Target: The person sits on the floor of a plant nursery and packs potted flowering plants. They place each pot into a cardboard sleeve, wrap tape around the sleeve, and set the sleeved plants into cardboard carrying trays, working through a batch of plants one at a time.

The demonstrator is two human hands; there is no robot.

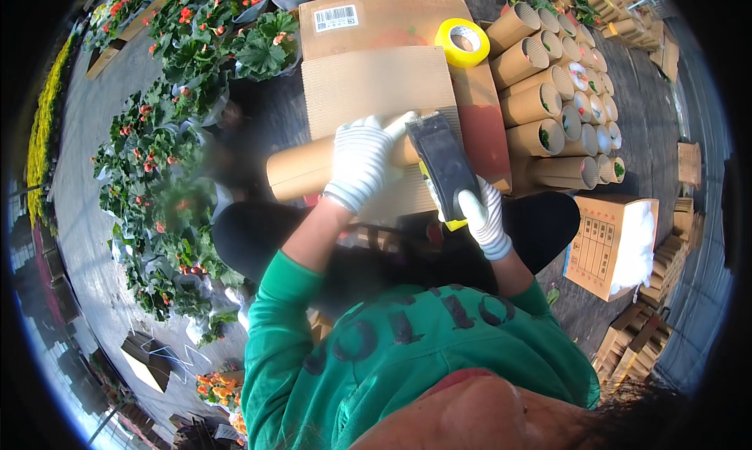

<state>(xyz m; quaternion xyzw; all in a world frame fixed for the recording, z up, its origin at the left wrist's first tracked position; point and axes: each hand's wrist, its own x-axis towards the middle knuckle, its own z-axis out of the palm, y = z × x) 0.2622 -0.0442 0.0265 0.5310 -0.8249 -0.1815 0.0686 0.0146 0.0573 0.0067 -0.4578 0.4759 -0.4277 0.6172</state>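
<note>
My left hand (359, 156), in a white striped glove, grips a rolled tube of corrugated cardboard (299, 169) that lies across a flat corrugated sheet (376, 86). In my right hand (483, 215), gloved alike, is a black tape dispenser (443, 162) with yellow tape showing at its side. The dispenser's toothed end lies at the tube's right part, close to my left index finger. Sheet and tube rest on a cardboard box (382, 21) in front of me. A roll of yellow tape (462, 43) lies on the box, beyond the dispenser.
Potted plants with red flowers (176, 91) crowd the floor at the left. Several cardboard tubes (531, 100), many with plants inside, stand close together at the right. A carton of white filling (611, 244) stands at the lower right, near bundled cardboard (631, 347).
</note>
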